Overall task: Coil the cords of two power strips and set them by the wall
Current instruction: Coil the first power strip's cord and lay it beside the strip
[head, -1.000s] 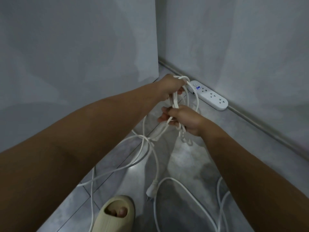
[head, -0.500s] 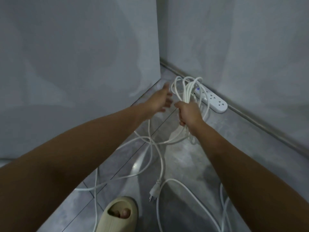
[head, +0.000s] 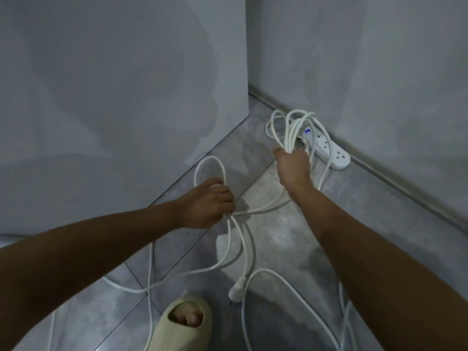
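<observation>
Head cam, looking down into a corner of grey tiled floor (head: pixel 278 236). On the far left a loose run of white cord (head: pixel 136 291) wanders over the tiles.

The left hand (head: pixel 207 202) is low down, with its fingers curled in and pinching a few strands right where they cross. One loop (head: pixel 209 157) pokes up just behind its knuckles.

Below that, at the bottom edge, a beige slipper (head: pixel 182 325) has toes showing through the front hole. The plug (head: pixel 236 291) is just beside it on the right, at the end of a strand that drops down from the left hand's pinch.

Further right, the right hand (head: pixel 293 165) is clenched around the coil (head: pixel 291 127), and the gathered loops fan up out of the fist. More strands hang under it and run back to the left hand.

Right behind the coil, the white power strip (head: pixel 331 154) lies flat on the floor, along the foot of the right wall (head: pixel 379 72), with a small blue light lit. Can't tell if the coil actually touches it.
</observation>
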